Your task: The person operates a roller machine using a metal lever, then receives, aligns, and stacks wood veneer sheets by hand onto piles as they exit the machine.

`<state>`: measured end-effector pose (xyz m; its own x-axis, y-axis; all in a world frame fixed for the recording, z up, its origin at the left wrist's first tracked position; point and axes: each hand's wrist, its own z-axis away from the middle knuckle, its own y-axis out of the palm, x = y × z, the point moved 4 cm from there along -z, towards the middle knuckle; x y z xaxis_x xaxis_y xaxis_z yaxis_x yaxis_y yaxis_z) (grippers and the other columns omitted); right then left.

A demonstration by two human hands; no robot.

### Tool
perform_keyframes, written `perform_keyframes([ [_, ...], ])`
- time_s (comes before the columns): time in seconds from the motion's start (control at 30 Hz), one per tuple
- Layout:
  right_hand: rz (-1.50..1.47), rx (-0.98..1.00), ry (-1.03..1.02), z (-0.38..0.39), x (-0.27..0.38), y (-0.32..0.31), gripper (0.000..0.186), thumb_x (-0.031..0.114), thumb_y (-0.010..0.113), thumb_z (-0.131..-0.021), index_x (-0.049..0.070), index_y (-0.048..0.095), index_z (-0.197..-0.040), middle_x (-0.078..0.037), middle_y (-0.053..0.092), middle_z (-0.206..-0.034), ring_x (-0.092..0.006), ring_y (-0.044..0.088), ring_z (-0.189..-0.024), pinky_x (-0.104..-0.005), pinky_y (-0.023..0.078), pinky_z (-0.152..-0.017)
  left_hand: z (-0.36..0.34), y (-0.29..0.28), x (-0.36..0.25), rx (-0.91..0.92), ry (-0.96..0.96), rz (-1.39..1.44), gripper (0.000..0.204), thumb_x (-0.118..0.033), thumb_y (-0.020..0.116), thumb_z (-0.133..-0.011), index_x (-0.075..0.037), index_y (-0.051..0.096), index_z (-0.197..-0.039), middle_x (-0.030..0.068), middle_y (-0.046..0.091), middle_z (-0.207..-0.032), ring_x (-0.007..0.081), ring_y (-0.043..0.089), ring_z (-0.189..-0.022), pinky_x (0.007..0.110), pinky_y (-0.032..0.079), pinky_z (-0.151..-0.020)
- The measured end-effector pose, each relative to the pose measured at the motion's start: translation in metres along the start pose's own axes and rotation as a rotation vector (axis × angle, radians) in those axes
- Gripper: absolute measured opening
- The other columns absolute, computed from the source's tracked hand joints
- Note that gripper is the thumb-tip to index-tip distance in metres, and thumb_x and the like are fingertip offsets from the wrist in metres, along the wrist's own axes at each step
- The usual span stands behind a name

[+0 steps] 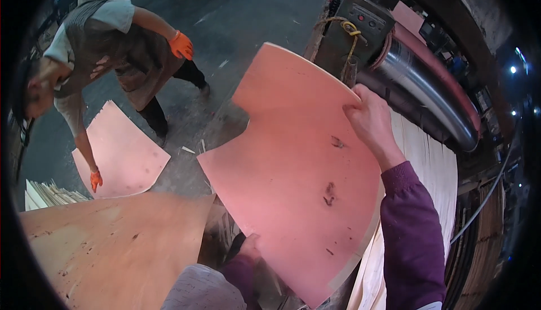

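Note:
A large pinkish wood veneer sheet point(287, 158), with dark knots and a notch in its far left edge, is held up in front of me. My right hand point(372, 121) is closed around its right edge, thumb on the face and fingers behind. Lower down, my left hand point(249, 248) grips the sheet's near left edge, its fingers partly hidden. The sheet tilts and bends slightly between both hands. Pale stacked veneer point(425, 166) lies beyond its right side.
A co-worker in orange gloves point(181, 45) bends over another veneer sheet point(121, 152) at the left. A brown sheet point(124, 242) lies near left. At the right stand a roller machine point(431, 90) and its control box point(360, 25), with a yellow cord point(350, 28).

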<state>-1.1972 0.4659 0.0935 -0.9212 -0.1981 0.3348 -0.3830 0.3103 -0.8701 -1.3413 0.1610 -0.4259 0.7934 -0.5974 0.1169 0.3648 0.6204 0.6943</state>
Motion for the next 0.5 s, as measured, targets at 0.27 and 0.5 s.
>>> perform_keyframes([
  [0.27,-0.385,-0.089,-0.123,0.037,0.039,-0.178,0.024,0.011,0.066,-0.080,-0.003,0.066,-0.099,-0.008,0.068,-0.077,-0.0123,0.062,-0.068,-0.0302,0.050,-0.064,0.061,0.100,0.052,0.262,0.063,-0.040,0.053,-0.023,0.047,-0.090,-0.003,0.042,-0.139,0.0174,0.050,-0.139,0.0350,0.047,-0.130,0.052,0.033,-0.112],
  [0.5,-0.437,-0.246,-0.212,0.262,0.022,-0.449,0.029,0.016,0.071,-0.085,0.001,0.064,-0.109,-0.003,0.069,-0.092,-0.0085,0.066,-0.075,-0.0249,0.055,-0.068,0.155,0.143,0.188,0.379,0.059,-0.235,0.054,-0.020,0.049,-0.084,0.000,0.047,-0.135,0.0181,0.051,-0.140,0.0387,0.045,-0.131,0.058,0.030,-0.112],
])
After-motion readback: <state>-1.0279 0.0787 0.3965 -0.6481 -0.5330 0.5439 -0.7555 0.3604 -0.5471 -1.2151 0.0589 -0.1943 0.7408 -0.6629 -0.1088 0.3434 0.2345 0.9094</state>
